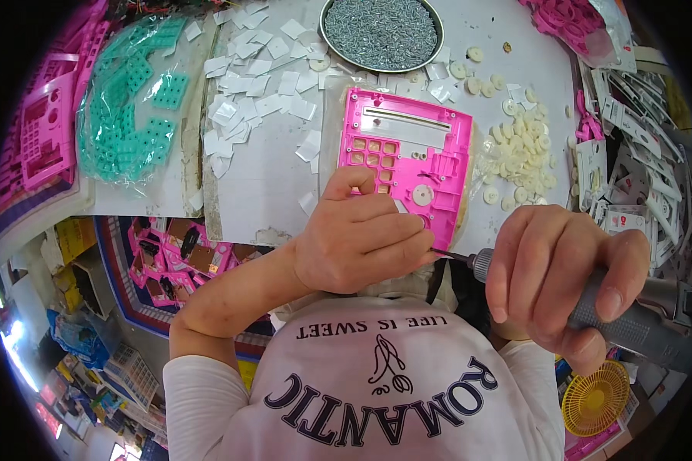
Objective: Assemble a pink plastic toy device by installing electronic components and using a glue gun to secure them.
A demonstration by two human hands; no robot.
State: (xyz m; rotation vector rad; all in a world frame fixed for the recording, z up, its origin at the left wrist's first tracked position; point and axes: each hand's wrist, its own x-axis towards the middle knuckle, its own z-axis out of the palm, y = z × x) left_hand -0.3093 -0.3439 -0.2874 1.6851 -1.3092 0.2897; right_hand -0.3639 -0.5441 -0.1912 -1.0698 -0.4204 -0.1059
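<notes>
My left hand (365,242) is closed over the near left part of a pink plastic housing (457,165), covering that corner; its fingertips are partly hidden. The housing lies open side up, with a grid of square holes, a long clear window strip and a white round disc (423,195) in it. In my right hand (557,273) is a grey electric screwdriver (627,326), gripped round its body and held nearly level. Its thin bit points left and ends beside my left fingers, at the housing's near edge. What the tip touches is hidden.
A round metal tray (323,38) of screws stands at the far middle. White square pieces (250,100) lie left of the housing, cream round discs (523,150) right. Bagged green keypads (131,107) and pink housings (46,123) lie far left, and white parts (642,169) pile up right.
</notes>
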